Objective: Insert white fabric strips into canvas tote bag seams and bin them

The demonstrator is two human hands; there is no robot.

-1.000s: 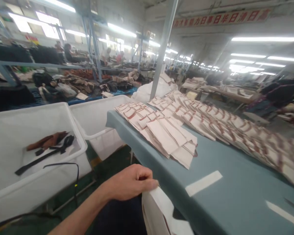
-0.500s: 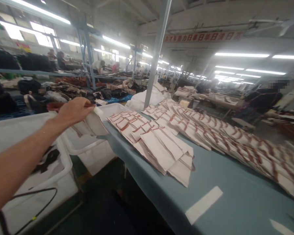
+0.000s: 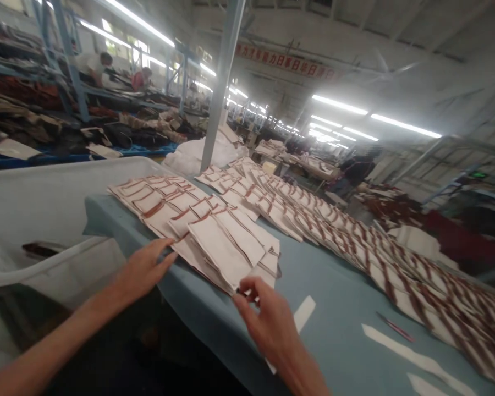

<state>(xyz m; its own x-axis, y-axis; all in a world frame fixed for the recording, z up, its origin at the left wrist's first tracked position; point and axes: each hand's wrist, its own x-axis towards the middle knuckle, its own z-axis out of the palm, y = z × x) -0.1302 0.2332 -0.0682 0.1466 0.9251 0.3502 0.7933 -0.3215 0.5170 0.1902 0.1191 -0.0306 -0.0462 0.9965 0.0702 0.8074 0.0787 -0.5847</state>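
Note:
Overlapping rows of white fabric pieces with brown trim (image 3: 198, 220) lie on a blue-grey table (image 3: 338, 324). My left hand (image 3: 142, 269) is stretched out flat with fingers apart, its tips at the near left edge of the nearest stack. My right hand (image 3: 268, 313) reaches in from below, thumb and fingers pinched on the near corner of the front piece (image 3: 226, 250) of that stack.
A white bin (image 3: 45, 220) stands left of the table, with something dark inside. A grey post (image 3: 220, 82) rises behind the stacks. More rows of pieces (image 3: 355, 236) run to the far right. White strips (image 3: 412, 357) and a thin red tool (image 3: 396, 327) lie on the table. People work at distant shelves.
My left hand carried white pieces up over the bin, let them go and came back empty to the stack. My right hand has come into view and pinched the front piece.

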